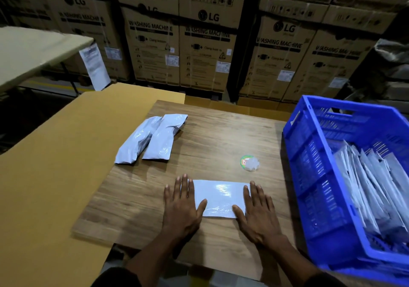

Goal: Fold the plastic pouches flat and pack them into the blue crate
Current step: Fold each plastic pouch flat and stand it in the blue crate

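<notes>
On the wooden counter, a flattened pouch.
Left hand and right hand press its ends, fingers straight, gripping nothing.

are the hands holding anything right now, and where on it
Nothing is gripped. Both hands lie flat, pressing the folded pouch onto the table: left hand on its left end, right hand on its right end.
</notes>
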Demonstrator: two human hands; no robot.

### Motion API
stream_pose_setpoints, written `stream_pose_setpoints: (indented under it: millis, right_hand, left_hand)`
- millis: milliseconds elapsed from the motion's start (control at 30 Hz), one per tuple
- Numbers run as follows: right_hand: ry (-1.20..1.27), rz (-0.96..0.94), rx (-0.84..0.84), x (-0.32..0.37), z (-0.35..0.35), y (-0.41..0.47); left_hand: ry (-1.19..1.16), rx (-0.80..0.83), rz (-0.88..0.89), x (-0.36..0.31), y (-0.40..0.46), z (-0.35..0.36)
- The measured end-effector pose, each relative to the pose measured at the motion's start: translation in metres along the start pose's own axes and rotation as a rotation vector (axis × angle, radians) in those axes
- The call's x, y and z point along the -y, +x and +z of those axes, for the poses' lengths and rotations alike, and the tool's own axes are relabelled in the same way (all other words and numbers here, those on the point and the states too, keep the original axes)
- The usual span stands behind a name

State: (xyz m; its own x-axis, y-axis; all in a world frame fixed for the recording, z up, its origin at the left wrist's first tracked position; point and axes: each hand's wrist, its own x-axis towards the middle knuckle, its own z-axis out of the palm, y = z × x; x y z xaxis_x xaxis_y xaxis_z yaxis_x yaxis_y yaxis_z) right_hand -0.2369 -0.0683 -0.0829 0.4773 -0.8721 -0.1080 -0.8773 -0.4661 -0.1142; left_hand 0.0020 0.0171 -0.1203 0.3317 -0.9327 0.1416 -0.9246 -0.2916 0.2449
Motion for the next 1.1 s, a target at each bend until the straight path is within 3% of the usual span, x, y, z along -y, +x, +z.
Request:
stream_pose_setpoints:
  millis: [100,200,300,500,667,967,1100]
  right_hand:
    - [0.021,0.027,-0.031,0.011,-0.010,0.002]
    - [-0.018,-0.134,-0.070,0.037,-0.009,0.014]
    - [-0.010,-0.250,-0.009,0.058,-0.001,0.026]
    - [-0.039,-0.156,-0.018,0.053,0.009,0.023]
    - [-0.033,-0.116,-0.020,0.045,0.013,0.022]
    - [-0.036,-0.064,-0.016,0.015,0.004,0.008]
    - [0.008,-0.128,0.026,0.012,-0.004,-0.002]
  left_hand:
    - [-0.134,-0.058,0.060,-0.009,0.002,-0.004]
    - [-0.343,-0.043,0.214,-0.037,0.011,-0.004]
    - [-0.424,0.027,0.170,-0.054,0.017,0.004]
    - [-0.280,-0.158,0.259,-0.041,0.008,0.011]
    - [-0.139,-0.003,0.215,-0.028,0.009,0.004]
    - [-0.063,0.030,0.150,0.006,0.004,-0.006]
    - [-0.043,0.035,0.136,0.013,0.004,-0.001]
